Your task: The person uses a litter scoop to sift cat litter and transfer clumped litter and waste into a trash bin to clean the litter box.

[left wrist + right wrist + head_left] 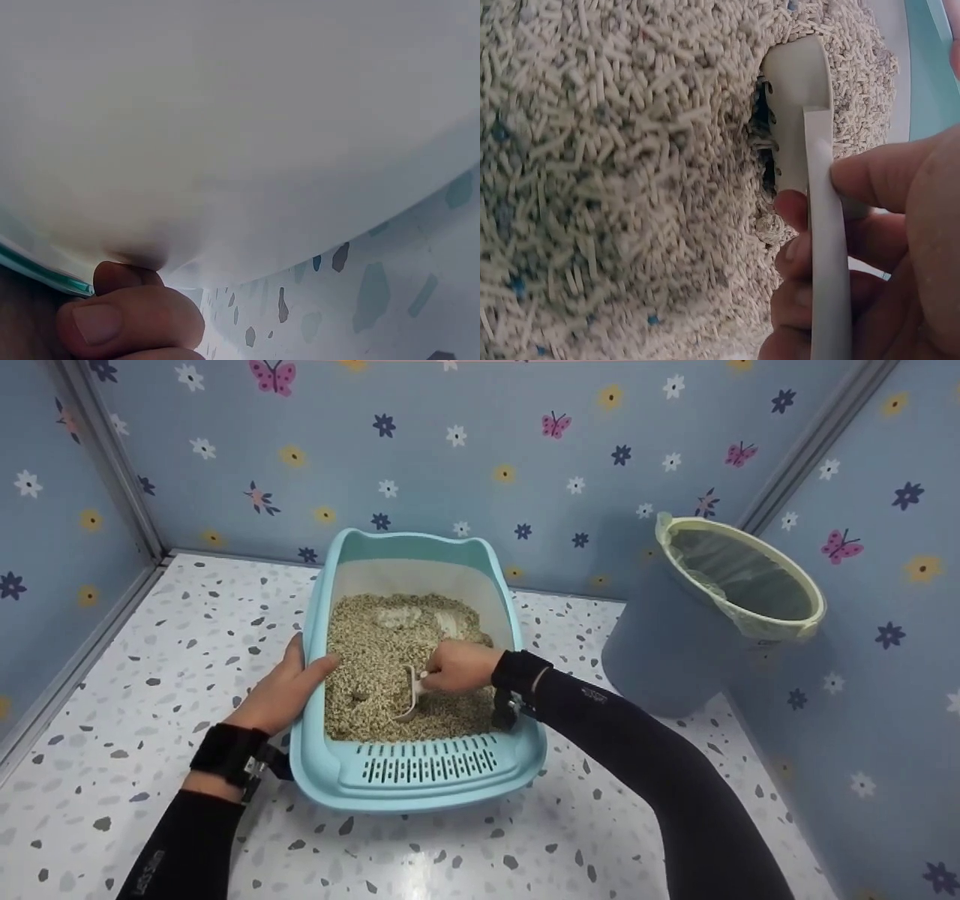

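Observation:
A light blue litter box [420,776] sits on the speckled floor, filled with beige pellet litter [375,645]. My right hand [457,666] grips the handle of a white litter scoop [410,697], whose slotted head [795,82] is dug into the litter [615,187]. My left hand [289,686] holds the box's left rim, thumb over the edge toward the litter. In the left wrist view the fingers [127,319] curl under the box's pale outer wall [240,135].
A blue bin [675,652] lined with a pale green bag [742,577] stands to the right of the box, by the corner. Flower-and-butterfly papered walls [480,457] close in the back and both sides. Speckled floor [465,847] lies in front.

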`<state>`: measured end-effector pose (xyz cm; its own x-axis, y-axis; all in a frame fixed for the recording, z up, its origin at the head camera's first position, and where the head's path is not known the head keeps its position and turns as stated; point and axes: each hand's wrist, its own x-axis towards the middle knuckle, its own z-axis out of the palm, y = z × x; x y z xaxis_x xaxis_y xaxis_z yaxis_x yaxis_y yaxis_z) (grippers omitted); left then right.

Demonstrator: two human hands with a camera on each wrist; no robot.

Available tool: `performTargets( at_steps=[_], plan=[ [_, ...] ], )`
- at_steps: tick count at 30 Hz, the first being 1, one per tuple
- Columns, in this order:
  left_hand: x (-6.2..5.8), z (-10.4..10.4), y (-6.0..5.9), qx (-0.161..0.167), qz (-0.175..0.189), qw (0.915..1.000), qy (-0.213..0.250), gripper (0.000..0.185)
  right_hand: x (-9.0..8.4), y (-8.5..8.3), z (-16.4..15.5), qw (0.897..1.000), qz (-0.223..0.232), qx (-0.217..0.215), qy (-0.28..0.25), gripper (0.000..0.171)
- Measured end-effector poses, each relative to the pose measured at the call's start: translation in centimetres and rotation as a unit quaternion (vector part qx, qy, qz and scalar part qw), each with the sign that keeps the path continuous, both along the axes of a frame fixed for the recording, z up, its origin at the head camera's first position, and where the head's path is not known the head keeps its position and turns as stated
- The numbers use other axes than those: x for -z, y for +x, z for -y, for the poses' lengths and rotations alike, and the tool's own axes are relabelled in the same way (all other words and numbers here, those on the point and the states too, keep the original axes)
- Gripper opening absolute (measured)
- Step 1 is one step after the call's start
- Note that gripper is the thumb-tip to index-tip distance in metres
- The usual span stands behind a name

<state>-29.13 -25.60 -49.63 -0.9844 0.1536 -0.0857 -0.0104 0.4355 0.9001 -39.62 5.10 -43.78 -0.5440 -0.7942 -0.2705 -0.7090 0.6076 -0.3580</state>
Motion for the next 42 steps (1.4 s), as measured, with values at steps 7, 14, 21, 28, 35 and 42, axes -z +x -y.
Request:
performTargets(
  at_steps=[7,14,21,28,35,42],
  plan=[
    [0.3,0.0,-0.3,0.007,-0.011,0.9997,0.019,0.101,0.4,0.3,0.1,0.999,0.048,0.011,-0.004,0.055],
    [0.3,0.0,-0.2,0.003,-0.009,0.9999,0.008,0.101,0.7,0.3,0.3,0.998,0.059,0.015,-0.003,0.053],
    [0.1,0.0,-0.1,0.004,-0.010,0.9999,-0.004,0.103,0.6,0.3,0.6,0.998,0.061,0.017,0.008,0.054],
    [0.2,0.0,-0.2,0.002,-0.007,1.0000,-0.004,0.106,0.9,0.2,1.0,0.998,0.066,-0.001,-0.017,0.054],
    [0.2,0.2,-0.2,0.001,-0.010,0.9999,-0.008,0.102,1.3,0.1,1.0,0.996,0.072,-0.006,-0.043,0.055],
    [0.3,0.1,-0.2,0.001,-0.009,1.0000,0.002,0.102,0.8,0.2,0.2,0.995,0.081,0.007,-0.057,0.055]
  ],
)
